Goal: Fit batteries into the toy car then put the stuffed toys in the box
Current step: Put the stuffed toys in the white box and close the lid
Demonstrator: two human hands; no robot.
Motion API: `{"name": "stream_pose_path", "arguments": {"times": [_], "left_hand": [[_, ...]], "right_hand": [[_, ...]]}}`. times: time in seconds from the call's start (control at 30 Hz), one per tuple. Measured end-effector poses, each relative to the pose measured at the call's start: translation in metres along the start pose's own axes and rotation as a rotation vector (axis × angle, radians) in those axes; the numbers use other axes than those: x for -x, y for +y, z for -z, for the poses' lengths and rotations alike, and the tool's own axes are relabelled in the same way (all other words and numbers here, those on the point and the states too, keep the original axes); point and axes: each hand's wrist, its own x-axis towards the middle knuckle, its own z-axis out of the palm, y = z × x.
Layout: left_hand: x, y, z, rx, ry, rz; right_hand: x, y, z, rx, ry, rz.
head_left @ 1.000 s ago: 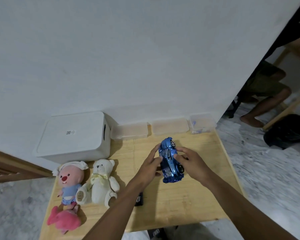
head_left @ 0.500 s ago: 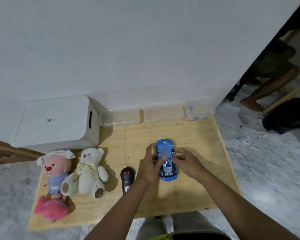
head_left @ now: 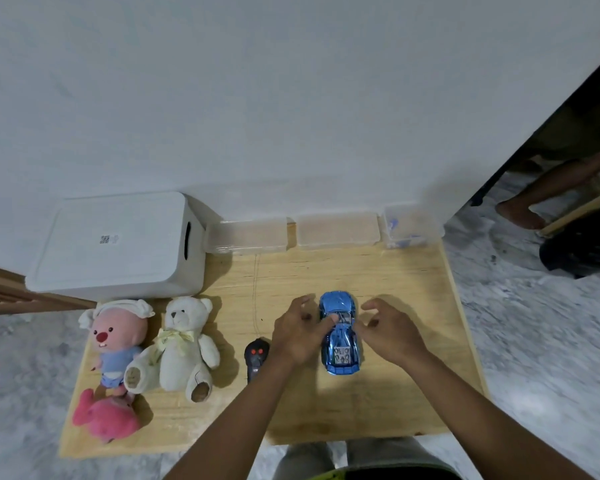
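Note:
The shiny blue toy car (head_left: 341,341) stands on its wheels on the wooden table (head_left: 395,271), nose pointing away from me. My left hand (head_left: 297,336) lies at its left side with the thumb touching the roof and the other fingers lifted. To the car's right my right hand (head_left: 387,332) hovers with loosely curled fingers that hold nothing. At the left of the table sit a pink-faced stuffed beaver (head_left: 115,337), a white teddy bear (head_left: 184,344) and a pink plush (head_left: 104,415). Behind them a white box (head_left: 118,244) has its lid on.
A black remote control (head_left: 256,358) lies just left of my left wrist. Three clear plastic containers (head_left: 338,230) line the wall at the table's back edge. Another person's legs (head_left: 534,192) and a black bag (head_left: 582,244) are on the floor to the right.
The car went from tilted in both hands to standing on the table. Both hands have loosened from it, fingers now lifted. The remote has come into sight.

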Motion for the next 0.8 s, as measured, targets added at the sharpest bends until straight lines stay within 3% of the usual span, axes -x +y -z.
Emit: {"name": "stream_pose_path", "arguments": {"times": [0.1, 0.27, 0.4, 0.53, 0.8], "left_hand": [[-0.02, 0.011, 0.033, -0.034, 0.176, -0.083], [-0.063, 0.022, 0.104, -0.236, 0.526, -0.12], [-0.084, 0.018, 0.131, -0.344, 0.518, -0.08], [-0.096, 0.004, 0.135, -0.421, 0.46, -0.165], [-0.115, -0.006, 0.131, -0.473, 0.503, -0.262]], "right_hand": [[-0.012, -0.02, 0.018, 0.069, 0.145, 0.091], [-0.047, -0.087, 0.022, 0.244, 0.149, 0.409], [-0.08, -0.135, -0.006, 0.456, 0.125, 0.566], [-0.107, -0.161, -0.034, 0.6, 0.133, 0.563], [-0.141, -0.171, -0.055, 0.714, 0.159, 0.559]]}}
